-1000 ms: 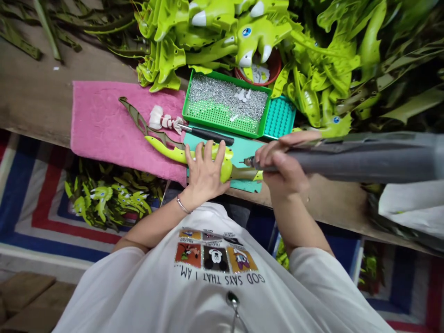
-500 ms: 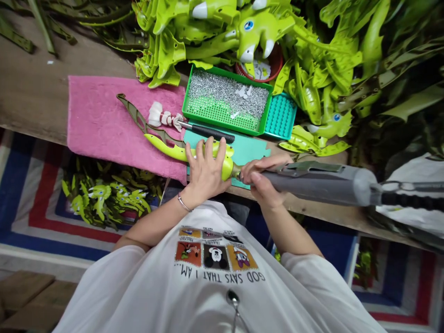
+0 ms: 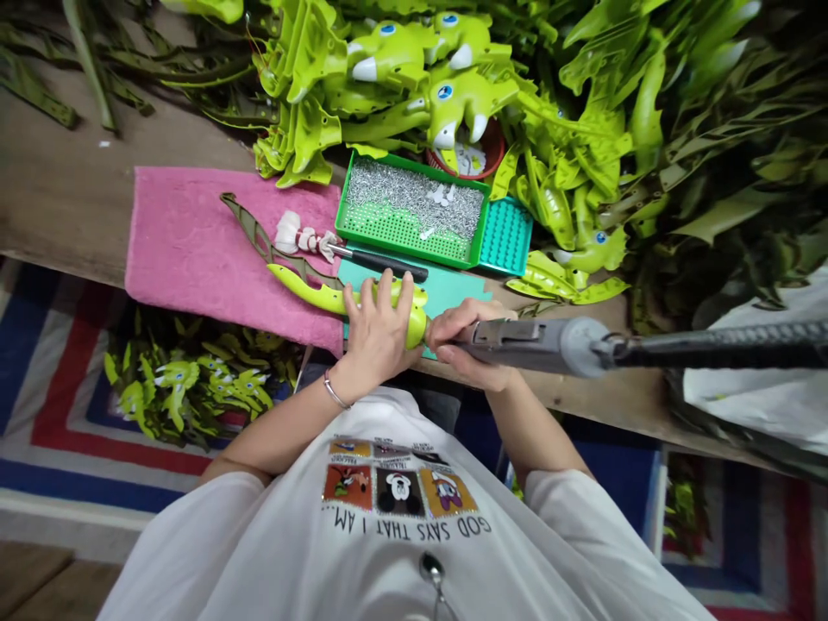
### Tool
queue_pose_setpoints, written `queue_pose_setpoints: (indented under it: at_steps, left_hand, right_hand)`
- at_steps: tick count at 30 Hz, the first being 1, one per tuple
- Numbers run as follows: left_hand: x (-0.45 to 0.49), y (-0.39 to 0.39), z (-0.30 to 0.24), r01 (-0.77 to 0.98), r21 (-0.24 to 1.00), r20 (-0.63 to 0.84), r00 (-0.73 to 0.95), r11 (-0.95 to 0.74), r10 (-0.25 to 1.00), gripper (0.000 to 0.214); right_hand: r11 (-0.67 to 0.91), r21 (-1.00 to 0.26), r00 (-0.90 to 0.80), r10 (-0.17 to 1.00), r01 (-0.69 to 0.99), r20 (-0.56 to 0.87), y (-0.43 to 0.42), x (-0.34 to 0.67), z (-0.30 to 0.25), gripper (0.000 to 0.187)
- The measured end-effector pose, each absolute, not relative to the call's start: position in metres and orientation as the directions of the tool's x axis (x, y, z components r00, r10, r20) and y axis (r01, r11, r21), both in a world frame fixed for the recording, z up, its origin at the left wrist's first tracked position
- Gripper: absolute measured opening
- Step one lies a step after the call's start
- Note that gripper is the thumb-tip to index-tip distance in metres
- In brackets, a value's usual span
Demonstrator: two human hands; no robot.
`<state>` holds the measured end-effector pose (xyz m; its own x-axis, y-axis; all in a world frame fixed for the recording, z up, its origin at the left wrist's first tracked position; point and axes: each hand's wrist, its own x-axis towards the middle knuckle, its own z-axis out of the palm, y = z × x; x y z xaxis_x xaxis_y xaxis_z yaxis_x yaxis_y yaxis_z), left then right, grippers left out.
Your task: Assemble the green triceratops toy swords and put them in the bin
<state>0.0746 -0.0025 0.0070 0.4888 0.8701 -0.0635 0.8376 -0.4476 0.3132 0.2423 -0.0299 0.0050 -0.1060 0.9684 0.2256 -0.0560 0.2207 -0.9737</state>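
Observation:
My left hand (image 3: 376,326) lies over a lime green plastic toy part (image 3: 310,291) at the near edge of the bench, fingers pressed down on it, holding it in place. My right hand (image 3: 467,343) is wrapped round the front of a grey electric screwdriver (image 3: 536,343), whose tip touches the right end of the green part beside my left fingers. A dark olive toy part (image 3: 254,226) lies just behind the green one, on a pink towel (image 3: 187,241).
A green tray of small screws (image 3: 414,207) and a teal tray (image 3: 505,235) sit behind my hands. A black-handled tool with white wrapping (image 3: 349,250) lies by them. Green dinosaur toy pieces (image 3: 420,78) are heaped across the back. More pieces (image 3: 187,384) lie under the bench.
My right hand has brought the screwdriver leftward until its tip reaches the green part. My left hand has stayed on the part.

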Motion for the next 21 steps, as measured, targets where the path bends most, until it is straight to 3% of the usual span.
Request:
queue_pose_setpoints:
  at_steps: [3,6,9,16,21]
  left_hand:
    - [0.061,0.003,0.011,0.826,0.303,-0.047,0.512,-0.476,0.858,0.101]
    - [0.038,0.013,0.014,0.830,0.285,-0.021,0.506,-0.480,0.863,0.103]
    - [0.017,0.022,0.014,0.834,0.266,-0.014,0.504,-0.483,0.863,0.104]
    - [0.025,0.014,0.010,0.826,0.233,0.003,0.527,-0.513,0.850,0.108]
    - [0.059,-0.008,0.005,0.741,0.227,-0.104,0.664,-0.632,0.741,0.083]
  right_hand:
    - [0.354,-0.934,-0.096,0.929,-0.053,0.358,-0.007,0.252,0.020,0.024]
    - [0.537,-0.843,0.254,0.813,0.017,0.523,0.029,0.263,0.022,0.024]
    - [0.503,-0.852,0.494,0.709,0.147,0.504,0.062,0.276,0.007,0.036]
    - [0.414,-0.887,0.557,0.697,0.204,0.453,0.088,0.288,-0.027,0.038]
    - [0.411,-0.893,0.567,0.698,0.182,0.437,0.090,0.288,-0.030,0.036]
